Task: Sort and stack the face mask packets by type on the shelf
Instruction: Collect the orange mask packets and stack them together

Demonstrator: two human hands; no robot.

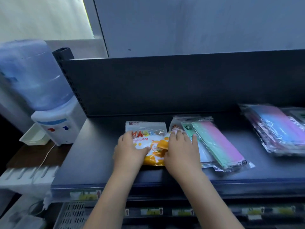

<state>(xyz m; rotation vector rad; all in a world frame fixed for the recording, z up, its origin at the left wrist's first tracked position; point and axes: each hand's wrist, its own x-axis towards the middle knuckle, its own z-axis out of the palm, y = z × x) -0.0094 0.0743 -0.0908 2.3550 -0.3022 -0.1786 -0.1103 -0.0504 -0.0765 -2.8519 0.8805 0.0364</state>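
An orange-and-white mask packet (148, 129) lies on the dark shelf (99, 154) near its middle. My left hand (130, 147) rests flat on its left half, thumb stretched across the print. My right hand (181, 151) lies on its right edge, fingers straight, reaching onto a second orange-printed packet (175, 125) and the neighbouring pile. That pile of green-to-pink mask packets (219, 146) sits just right of my right hand. A further stack of blue-to-purple mask packets (277, 129) lies at the shelf's far right.
The shelf's dark back panel (165, 83) rises behind the packets. A water dispenser (41, 96) stands left of the shelf beside a white tray (33, 138). Price labels (151, 211) line the lower shelf edges, and a grey mesh basket (71, 215) sits below left.
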